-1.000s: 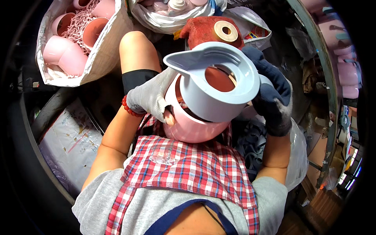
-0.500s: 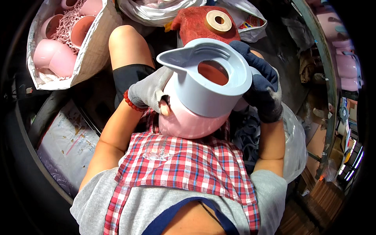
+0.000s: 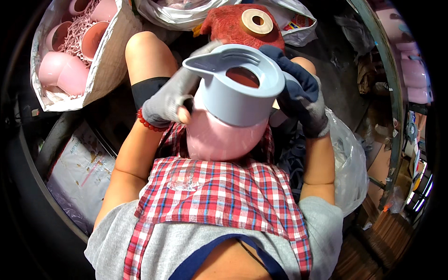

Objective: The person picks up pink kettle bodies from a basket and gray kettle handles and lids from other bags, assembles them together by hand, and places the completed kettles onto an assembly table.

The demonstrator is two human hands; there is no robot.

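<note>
A round pink jug [image 3: 224, 138] with a pale blue-grey spouted collar [image 3: 238, 103] rests against my lap and apron, its spout pointing left. Through the round opening in the collar, a reddish-brown interior shows. My left hand [image 3: 173, 97], in a grey glove with the thumb tip bare, holds the jug's left side; its fingers reach up behind the spout. On the right, my right hand [image 3: 301, 91], in a navy and grey glove, is closed around the handle side. The handle itself is mostly hidden by the fingers.
A white woven sack [image 3: 105, 77] at upper left holds several pink jug bodies and shredded paper. Beyond the jug lies a red cloth-covered form with a cream ring [image 3: 257, 22]. A clear plastic bag [image 3: 347, 163] sits right; a metal frame post [image 3: 395, 93] stands farther right.
The jug has shifted a little left, together with both hands. My left fingers have stretched out behind the spout. The right hand stays at the handle side.
</note>
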